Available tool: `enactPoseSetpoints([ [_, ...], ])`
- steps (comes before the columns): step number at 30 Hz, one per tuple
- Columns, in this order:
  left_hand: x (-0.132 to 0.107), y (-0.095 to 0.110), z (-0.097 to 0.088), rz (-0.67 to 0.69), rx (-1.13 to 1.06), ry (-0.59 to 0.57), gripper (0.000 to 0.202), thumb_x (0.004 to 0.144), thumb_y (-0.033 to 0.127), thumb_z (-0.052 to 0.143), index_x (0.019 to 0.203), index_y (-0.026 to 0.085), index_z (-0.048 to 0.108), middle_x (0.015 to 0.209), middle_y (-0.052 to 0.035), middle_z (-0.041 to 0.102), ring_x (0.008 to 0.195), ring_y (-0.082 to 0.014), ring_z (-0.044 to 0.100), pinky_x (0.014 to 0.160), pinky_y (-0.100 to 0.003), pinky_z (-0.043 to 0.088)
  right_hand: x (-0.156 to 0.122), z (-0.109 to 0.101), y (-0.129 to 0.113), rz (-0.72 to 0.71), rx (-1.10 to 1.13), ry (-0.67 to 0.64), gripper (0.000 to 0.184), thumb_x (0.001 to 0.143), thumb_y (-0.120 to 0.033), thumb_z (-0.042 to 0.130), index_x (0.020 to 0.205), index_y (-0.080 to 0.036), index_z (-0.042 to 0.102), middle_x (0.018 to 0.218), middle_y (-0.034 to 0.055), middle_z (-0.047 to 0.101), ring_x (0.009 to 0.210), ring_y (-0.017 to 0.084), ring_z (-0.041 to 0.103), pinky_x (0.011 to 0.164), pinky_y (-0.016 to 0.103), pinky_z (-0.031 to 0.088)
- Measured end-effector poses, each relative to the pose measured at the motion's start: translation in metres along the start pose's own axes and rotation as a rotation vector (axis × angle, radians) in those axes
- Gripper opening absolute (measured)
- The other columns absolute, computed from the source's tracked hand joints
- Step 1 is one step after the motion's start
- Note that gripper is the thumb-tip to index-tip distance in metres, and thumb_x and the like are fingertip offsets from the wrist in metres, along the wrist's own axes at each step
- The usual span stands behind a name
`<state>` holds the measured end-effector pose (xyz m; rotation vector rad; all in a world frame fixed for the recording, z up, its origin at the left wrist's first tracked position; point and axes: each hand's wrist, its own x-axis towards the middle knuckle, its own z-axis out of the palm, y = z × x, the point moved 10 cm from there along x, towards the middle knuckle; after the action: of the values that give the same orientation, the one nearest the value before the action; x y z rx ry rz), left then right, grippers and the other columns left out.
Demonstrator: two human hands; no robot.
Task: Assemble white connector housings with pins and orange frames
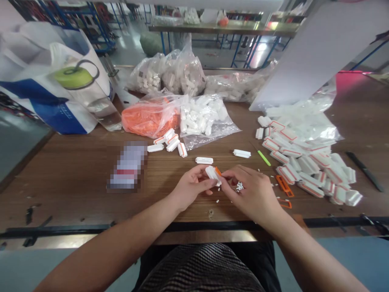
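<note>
My left hand (191, 187) and my right hand (253, 194) meet above the front middle of the wooden table (75, 178). Together they pinch a small white plastic part (212, 173) with an orange piece (218, 171) at its right end. Both hands have their fingers closed round it. Two loose white parts (204, 160) (242, 153) lie just beyond the hands. A few tiny white bits (239, 186) lie under my right hand.
A heap of white parts with orange rims (306, 170) fills the right side. Orange frames (284, 185) and a green stick (264, 158) lie beside it. Bags of orange (148, 119) and white pieces (202, 115) stand behind. A shopping bag (57, 77) stands far left.
</note>
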<state>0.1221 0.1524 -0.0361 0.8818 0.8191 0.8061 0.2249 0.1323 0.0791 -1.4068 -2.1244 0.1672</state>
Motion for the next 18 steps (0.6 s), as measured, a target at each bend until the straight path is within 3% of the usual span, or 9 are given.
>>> enactPoseSetpoints([
  [9, -0.001, 0.000, 0.003, 0.008, -0.006, -0.001, 0.038, 0.069, 0.026, 0.079, 0.101, 0.017, 0.063, 0.094, -0.0028, 0.067, 0.077, -0.0116, 0.060, 0.063, -0.023, 0.049, -0.002, 0.006, -0.008, -0.075, -0.065, -0.019, 0.017, 0.088, -0.023, 0.053, 0.078, -0.020, 0.066, 0.067, 0.0016, 0.067, 0.059, 0.015, 0.062, 0.056, 0.028, 0.043],
  [18, 0.000, 0.002, 0.004, 0.020, -0.036, -0.005, 0.039, 0.067, 0.029, 0.083, 0.098, 0.017, 0.062, 0.089, -0.0025, 0.067, 0.075, -0.0117, 0.059, 0.062, -0.023, 0.047, -0.002, 0.007, -0.011, -0.063, -0.058, -0.066, 0.021, 0.089, -0.028, 0.052, 0.074, -0.021, 0.066, 0.068, 0.0027, 0.068, 0.062, 0.015, 0.063, 0.057, 0.028, 0.043],
])
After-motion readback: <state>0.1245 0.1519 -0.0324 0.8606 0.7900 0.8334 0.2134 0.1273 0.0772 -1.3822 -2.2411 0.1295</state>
